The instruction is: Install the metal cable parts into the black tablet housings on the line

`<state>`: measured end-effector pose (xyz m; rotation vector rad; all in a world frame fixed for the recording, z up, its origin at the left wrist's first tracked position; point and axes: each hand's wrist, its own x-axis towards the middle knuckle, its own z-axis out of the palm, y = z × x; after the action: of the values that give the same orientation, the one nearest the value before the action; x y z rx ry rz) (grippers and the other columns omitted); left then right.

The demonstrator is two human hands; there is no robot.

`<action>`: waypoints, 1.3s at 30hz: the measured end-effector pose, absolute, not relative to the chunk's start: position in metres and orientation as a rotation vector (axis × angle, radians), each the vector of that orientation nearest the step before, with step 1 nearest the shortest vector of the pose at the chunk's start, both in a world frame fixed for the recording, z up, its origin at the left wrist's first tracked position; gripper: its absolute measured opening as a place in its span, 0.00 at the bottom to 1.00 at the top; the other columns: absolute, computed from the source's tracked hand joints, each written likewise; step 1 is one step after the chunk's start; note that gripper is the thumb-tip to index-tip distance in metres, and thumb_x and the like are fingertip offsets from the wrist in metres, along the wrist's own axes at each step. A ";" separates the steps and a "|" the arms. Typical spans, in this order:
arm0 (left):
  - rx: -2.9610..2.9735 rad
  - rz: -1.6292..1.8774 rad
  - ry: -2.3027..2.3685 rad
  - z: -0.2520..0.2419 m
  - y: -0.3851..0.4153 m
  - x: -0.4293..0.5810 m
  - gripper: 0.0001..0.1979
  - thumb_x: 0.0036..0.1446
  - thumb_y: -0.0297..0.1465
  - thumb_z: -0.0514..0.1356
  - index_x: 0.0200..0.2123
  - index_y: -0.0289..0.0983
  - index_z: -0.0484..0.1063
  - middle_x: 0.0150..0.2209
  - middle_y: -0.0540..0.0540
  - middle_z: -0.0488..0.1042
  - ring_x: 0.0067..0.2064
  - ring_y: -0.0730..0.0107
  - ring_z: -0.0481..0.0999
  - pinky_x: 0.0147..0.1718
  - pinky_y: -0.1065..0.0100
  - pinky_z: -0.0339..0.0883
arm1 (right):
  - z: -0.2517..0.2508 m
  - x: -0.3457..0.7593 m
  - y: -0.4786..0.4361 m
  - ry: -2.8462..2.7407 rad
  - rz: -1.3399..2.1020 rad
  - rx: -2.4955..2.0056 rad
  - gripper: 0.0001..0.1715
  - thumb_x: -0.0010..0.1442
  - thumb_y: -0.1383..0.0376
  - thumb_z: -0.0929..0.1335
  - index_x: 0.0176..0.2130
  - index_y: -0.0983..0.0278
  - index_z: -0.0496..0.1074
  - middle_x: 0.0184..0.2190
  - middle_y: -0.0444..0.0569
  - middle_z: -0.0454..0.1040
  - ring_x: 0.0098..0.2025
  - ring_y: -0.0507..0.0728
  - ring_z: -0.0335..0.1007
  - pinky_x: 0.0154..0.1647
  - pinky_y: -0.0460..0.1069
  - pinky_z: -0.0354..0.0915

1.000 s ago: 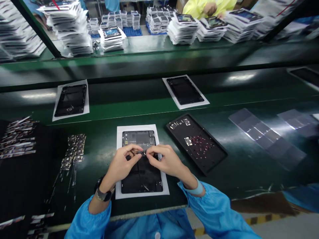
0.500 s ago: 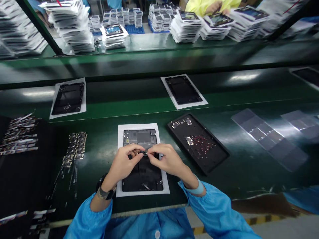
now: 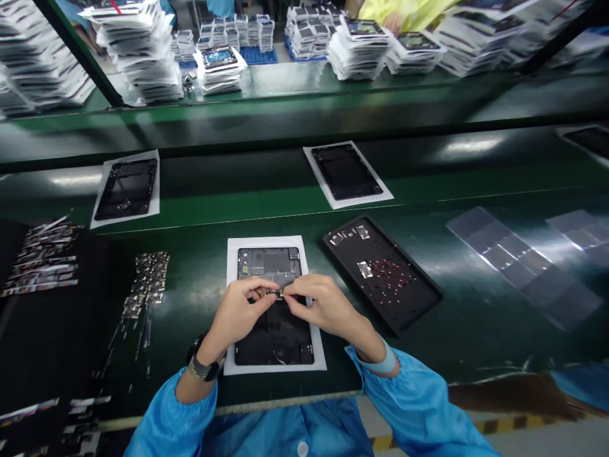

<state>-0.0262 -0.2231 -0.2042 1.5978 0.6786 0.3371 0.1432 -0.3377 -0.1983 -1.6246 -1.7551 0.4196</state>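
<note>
A black tablet back housing (image 3: 280, 336) lies on a white sheet (image 3: 231, 266) on the green bench in front of me. Over its middle, my left hand (image 3: 242, 311) pinches a small circuit board (image 3: 275, 293) between thumb and index finger. From the other side my right hand (image 3: 323, 301) closes its thumb and index finger at the board's right end. Whether the board touches the housing, I cannot tell. To the right sits a black tray (image 3: 409, 304) with small boards and many tiny reddish parts.
A cluster of small circuit boards (image 3: 147, 279) and strips (image 3: 42, 260) lie left. Two more housings (image 3: 127, 187) (image 3: 346, 170) rest on the belt behind. Clear plastic sheets (image 3: 518, 260) lie right. Paper-interleaved stacks (image 3: 359, 51) fill the shelf, where a person in a yellow sleeve (image 3: 419, 14) works.
My hands stay at almost the same spot, with the right fingertips slightly shifted at the board. The housings on the belt have slid a little left; the yellow-sleeved person's hand has moved left.
</note>
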 end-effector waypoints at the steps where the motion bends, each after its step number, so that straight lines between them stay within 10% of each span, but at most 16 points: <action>1: 1.586 0.328 0.686 -0.205 -0.223 -0.026 0.10 0.54 0.31 0.63 0.38 0.36 0.81 0.27 0.47 0.75 0.28 0.71 0.70 0.29 0.70 0.64 | -0.198 0.143 -0.338 -1.784 0.392 -1.636 0.11 0.63 0.69 0.65 0.32 0.63 0.76 0.25 0.46 0.77 0.27 0.54 0.70 0.33 0.48 0.62; 11: 1.580 0.343 0.802 -0.199 -0.230 -0.020 0.10 0.52 0.30 0.62 0.36 0.35 0.82 0.27 0.47 0.75 0.27 0.72 0.70 0.28 0.70 0.63 | -0.205 0.136 -0.339 -1.761 0.314 -1.754 0.12 0.62 0.70 0.65 0.29 0.63 0.75 0.23 0.46 0.75 0.25 0.54 0.69 0.31 0.48 0.59; 21: 1.331 0.230 0.672 -0.201 -0.222 -0.024 0.16 0.48 0.31 0.67 0.42 0.35 0.72 0.28 0.50 0.75 0.29 0.73 0.72 0.29 0.71 0.64 | -0.187 0.144 -0.334 -1.281 1.084 -1.576 0.19 0.67 0.58 0.65 0.29 0.64 0.74 0.26 0.47 0.79 0.30 0.54 0.74 0.32 0.47 0.65; 39: 1.854 0.507 1.012 -0.204 -0.251 -0.013 0.14 0.52 0.32 0.65 0.42 0.35 0.78 0.33 0.46 0.81 0.33 0.66 0.79 0.33 0.67 0.72 | -0.208 0.123 -0.332 -1.089 0.755 -1.683 0.13 0.64 0.61 0.65 0.29 0.62 0.72 0.25 0.45 0.78 0.28 0.55 0.75 0.31 0.47 0.66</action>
<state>-0.0130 -0.2508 -0.2044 1.8538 1.0117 0.5066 0.1234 -0.3321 -0.2078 -1.6829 -1.0889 0.7545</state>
